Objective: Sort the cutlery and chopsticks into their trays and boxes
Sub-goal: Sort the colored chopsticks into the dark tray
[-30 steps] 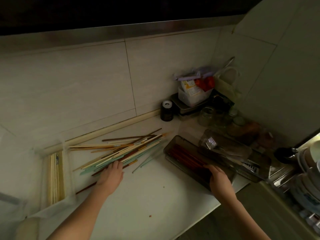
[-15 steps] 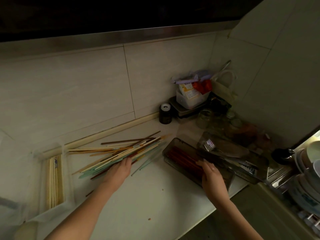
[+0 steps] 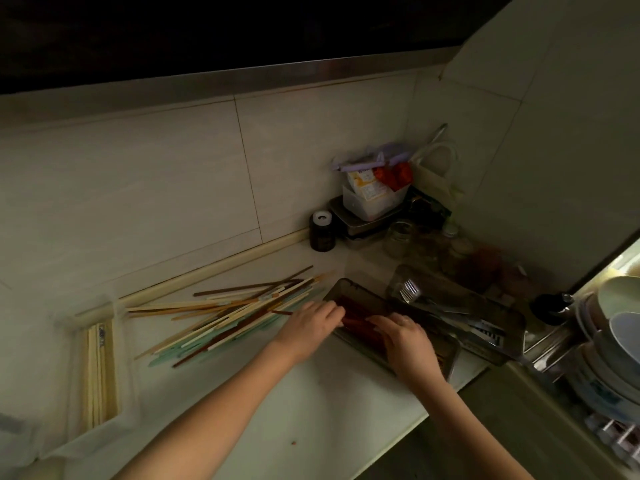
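A loose pile of chopsticks (image 3: 225, 317) in pale, teal and brown lies on the white counter. To its right is a dark tray (image 3: 349, 284) holding red chopsticks (image 3: 360, 315). My left hand (image 3: 308, 327) reaches over the tray's left rim, and a dark red chopstick end sticks out beside its fingers. My right hand (image 3: 405, 344) rests its fingers on the red chopsticks in the tray. Behind is a second tray (image 3: 512, 327) with a fork (image 3: 408, 291) and other cutlery. A clear box (image 3: 121, 341) at the left holds pale chopsticks (image 3: 98, 372).
A dark jar (image 3: 322, 230), a white container (image 3: 370, 199) on a metal box and glass jars (image 3: 401, 237) crowd the back corner. A dish rack with stacked bowls (image 3: 609, 323) stands at the right. The counter edge (image 3: 433, 410) runs just below the dark tray.
My left hand has moved right from the chopstick pile to the dark tray. My right hand has shifted up the tray onto the red chopsticks.
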`<act>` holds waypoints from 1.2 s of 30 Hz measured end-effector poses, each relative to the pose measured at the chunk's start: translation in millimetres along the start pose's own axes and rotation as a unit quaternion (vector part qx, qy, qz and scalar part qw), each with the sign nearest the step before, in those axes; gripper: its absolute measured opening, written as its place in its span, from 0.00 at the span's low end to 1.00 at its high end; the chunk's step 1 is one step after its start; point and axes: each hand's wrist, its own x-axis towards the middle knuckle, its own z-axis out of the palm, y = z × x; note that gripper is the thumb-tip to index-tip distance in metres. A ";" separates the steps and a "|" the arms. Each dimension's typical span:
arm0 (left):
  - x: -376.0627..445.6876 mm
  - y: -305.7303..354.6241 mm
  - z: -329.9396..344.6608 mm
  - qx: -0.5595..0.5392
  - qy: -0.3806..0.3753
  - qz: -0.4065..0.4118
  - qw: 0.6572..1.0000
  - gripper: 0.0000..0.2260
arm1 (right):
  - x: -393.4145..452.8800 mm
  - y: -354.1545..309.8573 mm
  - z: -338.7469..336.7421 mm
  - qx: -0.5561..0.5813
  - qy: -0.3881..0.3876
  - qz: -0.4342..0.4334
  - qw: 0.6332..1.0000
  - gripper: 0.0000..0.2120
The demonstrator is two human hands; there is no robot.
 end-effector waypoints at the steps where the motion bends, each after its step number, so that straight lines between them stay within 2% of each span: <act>1: -0.2 -3.5 0.5 0.011 -0.009 -0.018 1.000 0.08 | -2.6 7.7 -1.9 -0.009 0.000 0.021 1.000 0.18; 4: -6.7 -17.7 1.9 0.003 -0.078 -0.117 0.990 0.08 | -13.3 29.9 -4.5 -0.025 0.016 0.089 0.996 0.21; 8: -22.9 -43.9 3.6 0.060 -0.129 -0.228 0.963 0.16 | -25.7 52.2 -0.1 -0.024 -0.001 0.155 0.988 0.24; 13: -45.0 -62.4 11.2 0.052 -0.199 -0.289 0.935 0.18 | -31.4 58.5 10.7 -0.002 -0.110 0.141 0.984 0.23; 16: -53.8 -68.4 18.1 0.041 -0.229 -0.321 0.918 0.18 | -30.2 54.8 14.7 0.013 -0.115 0.139 0.984 0.19; 24: -50.2 -79.7 28.8 0.038 -0.177 -0.356 0.917 0.23 | -25.9 54.6 15.1 0.026 -0.132 0.150 0.980 0.18; 29: -46.7 -90.0 33.0 0.024 -0.195 -0.380 0.904 0.22 | -26.0 54.8 16.3 0.025 -0.137 0.160 0.977 0.18; 36: -54.4 -100.4 32.2 -0.022 -0.175 -0.398 0.900 0.19 | -25.5 54.0 15.1 0.024 -0.143 0.162 0.976 0.18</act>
